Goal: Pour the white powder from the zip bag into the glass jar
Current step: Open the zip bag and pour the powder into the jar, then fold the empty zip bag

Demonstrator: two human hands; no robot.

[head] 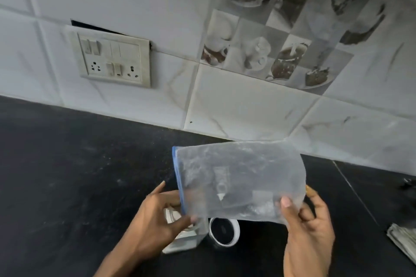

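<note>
A clear zip bag (238,177) with a blue zip strip along its left edge hangs sideways above the black counter. It looks nearly empty, with a dusty white film inside. My left hand (157,216) pinches the bag's lower left corner by the zip. My right hand (308,220) grips the lower right corner, thumb in front. Below the bag's left corner stands a square glass jar (186,238) with white powder in it, partly hidden by my left hand. A round jar lid (224,229) with a white rim lies just right of the jar.
The black stone counter (67,175) runs back to a white tiled wall with a switch and socket plate (112,60). Folded paper or cloth (403,240) lies at the right edge, and a small dark object (408,183) sits beyond it.
</note>
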